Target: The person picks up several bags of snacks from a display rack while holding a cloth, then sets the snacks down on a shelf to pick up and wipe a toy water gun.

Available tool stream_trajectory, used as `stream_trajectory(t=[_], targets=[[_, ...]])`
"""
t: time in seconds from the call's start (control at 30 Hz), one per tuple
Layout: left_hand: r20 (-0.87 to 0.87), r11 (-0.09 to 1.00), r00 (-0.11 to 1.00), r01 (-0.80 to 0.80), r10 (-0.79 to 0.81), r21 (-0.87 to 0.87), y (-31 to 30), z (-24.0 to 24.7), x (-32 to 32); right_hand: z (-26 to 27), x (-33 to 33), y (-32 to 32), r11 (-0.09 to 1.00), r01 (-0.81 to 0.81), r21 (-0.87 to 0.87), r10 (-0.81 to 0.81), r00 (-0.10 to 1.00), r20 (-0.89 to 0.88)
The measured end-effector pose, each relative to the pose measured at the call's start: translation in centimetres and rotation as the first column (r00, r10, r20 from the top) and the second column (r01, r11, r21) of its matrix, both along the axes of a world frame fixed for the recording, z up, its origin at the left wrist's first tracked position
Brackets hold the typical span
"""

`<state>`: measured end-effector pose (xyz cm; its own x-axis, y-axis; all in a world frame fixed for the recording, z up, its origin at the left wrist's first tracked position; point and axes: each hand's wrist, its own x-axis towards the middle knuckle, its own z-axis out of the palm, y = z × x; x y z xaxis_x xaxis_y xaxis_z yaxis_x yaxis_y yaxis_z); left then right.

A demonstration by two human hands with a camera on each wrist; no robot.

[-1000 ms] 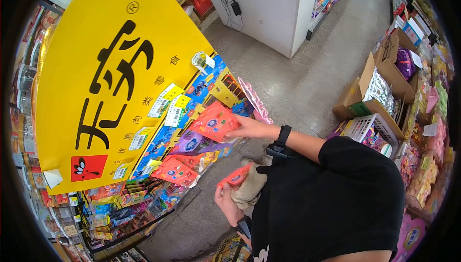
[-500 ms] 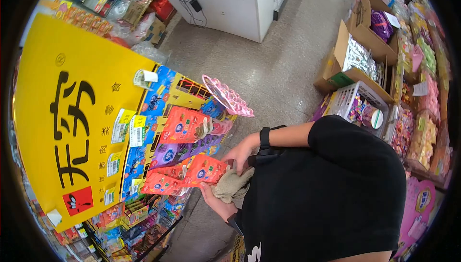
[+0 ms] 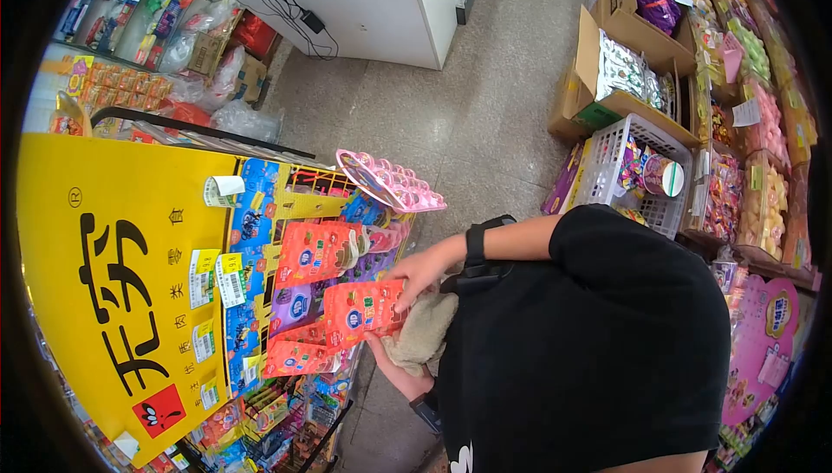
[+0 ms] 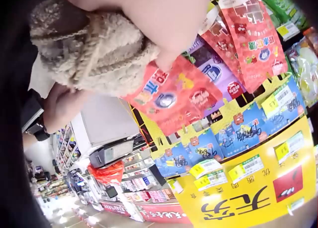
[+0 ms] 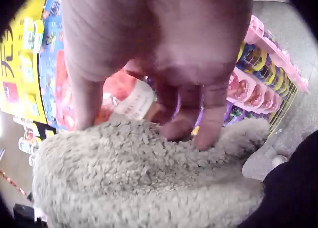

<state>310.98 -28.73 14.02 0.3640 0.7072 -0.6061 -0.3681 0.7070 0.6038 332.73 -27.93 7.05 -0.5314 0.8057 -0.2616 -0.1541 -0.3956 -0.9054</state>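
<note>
In the head view both hands meet at a red candy bag (image 3: 355, 313) in front of the yellow display rack. My right hand (image 3: 429, 267) pinches its near edge, thumb over the front. My left hand (image 3: 394, 365) grips the same bag from below, partly hidden by a fluffy grey-beige cloth (image 3: 425, 330) bunched between the hands. In the left wrist view the cloth (image 4: 99, 54) lies against the hand beside the bag (image 4: 174, 99). The right wrist view has the cloth (image 5: 149, 173) covering some fingertips. Another red bag (image 3: 312, 252) hangs on the rack above a purple bag (image 3: 295, 304).
A yellow sign (image 3: 104, 300) with price tags fronts the rack. A pink blister card (image 3: 390, 180) juts from its far end. Beyond are a white counter (image 3: 373, 14) with dangling cables, open cartons (image 3: 589, 66), a white plastic basket (image 3: 607, 170) and bulk candy bins at the right.
The right hand has let go of the red bag hanging on the rack and come over to the bag in the left hand. That bag has moved left and now shows its front.
</note>
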Motion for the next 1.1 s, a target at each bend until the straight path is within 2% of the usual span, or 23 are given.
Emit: stream_trajectory(t=[0.03, 0.1, 0.13, 0.17, 0.2, 0.23, 0.27, 0.33, 0.5, 0.57, 0.7, 0.9, 1.0, 1.07, 1.1], targets=[[0.007, 1.000, 1.000, -0.004, 0.004, 0.008, 0.3, 0.8, 0.5, -0.2, 0.4, 0.2, 1.000, -0.004, 0.008, 0.004, 1.000, 0.007], [-0.401, 0.973, 0.916, 0.069, 0.027, 0.222, 0.6, 2.1, 1.4, -1.0, 1.0, 0.5, 0.942, 0.228, 0.248, -0.219, 0.974, -0.062], [-0.395, 0.972, 0.918, 0.057, 0.040, 0.230, 0.9, 3.1, 2.1, 1.0, 2.3, 0.3, 0.925, 0.279, 0.257, -0.286, 0.958, -0.010], [-0.410, 0.944, 0.911, 0.092, 0.049, 0.315, 1.3, 4.0, 3.0, 1.7, 3.3, 0.5, 0.926, 0.267, 0.268, -0.276, 0.961, -0.005], [-0.425, 0.909, 0.903, 0.127, 0.060, 0.396, 1.7, 4.6, 3.4, 2.1, 4.1, 0.6, 0.909, 0.373, 0.186, -0.364, 0.928, -0.082], [-0.420, 0.908, 0.905, 0.114, 0.072, 0.403, 1.9, 4.8, 3.3, 2.5, 4.7, 0.8, 0.878, 0.469, 0.093, -0.454, 0.878, -0.151], [-0.431, 0.906, 0.900, 0.125, 0.069, 0.405, 2.1, 5.0, 3.2, 2.9, 5.2, 1.1, 0.882, 0.461, 0.102, -0.445, 0.883, -0.148], [-0.434, 0.902, 0.898, 0.124, 0.076, 0.414, 2.4, 4.8, 2.8, 3.6, 6.1, 1.8, 0.753, 0.655, 0.067, -0.631, 0.747, -0.208], [-0.493, 0.933, 0.866, 0.111, 0.077, 0.341, 1.8, 3.2, 1.1, 1.9, 6.8, 3.3, 0.720, 0.691, 0.060, -0.678, 0.719, -0.155], [-0.488, 0.939, 0.868, 0.092, 0.088, 0.333, 1.4, 3.4, 1.0, 2.2, 6.8, 3.2, 0.740, 0.667, 0.085, -0.663, 0.745, -0.071], [-0.477, 0.948, 0.873, 0.063, 0.099, 0.312, 1.1, 3.2, 0.4, 1.8, 6.1, 3.0, 0.724, 0.685, 0.080, -0.684, 0.728, -0.045], [-0.460, 0.950, 0.877, 0.014, 0.138, 0.312, 0.9, 3.1, 0.1, 0.6, 5.6, 2.7, 0.708, 0.706, -0.016, -0.706, 0.708, -0.001], [-0.444, 0.951, 0.887, 0.014, 0.132, 0.310, 0.8, 2.8, -0.3, 1.0, 5.2, 2.4, 0.688, 0.725, 0.027, -0.725, 0.688, 0.019], [-0.440, 0.952, 0.888, 0.009, 0.134, 0.307, 0.7, 2.8, -0.4, 1.8, 4.8, 2.2, 0.622, 0.776, 0.109, -0.781, 0.624, 0.016], [-0.436, 0.953, 0.890, 0.005, 0.134, 0.303, 0.7, 2.8, -0.5, 2.3, 4.7, 2.0, 0.622, 0.776, 0.109, -0.781, 0.624, 0.015]])
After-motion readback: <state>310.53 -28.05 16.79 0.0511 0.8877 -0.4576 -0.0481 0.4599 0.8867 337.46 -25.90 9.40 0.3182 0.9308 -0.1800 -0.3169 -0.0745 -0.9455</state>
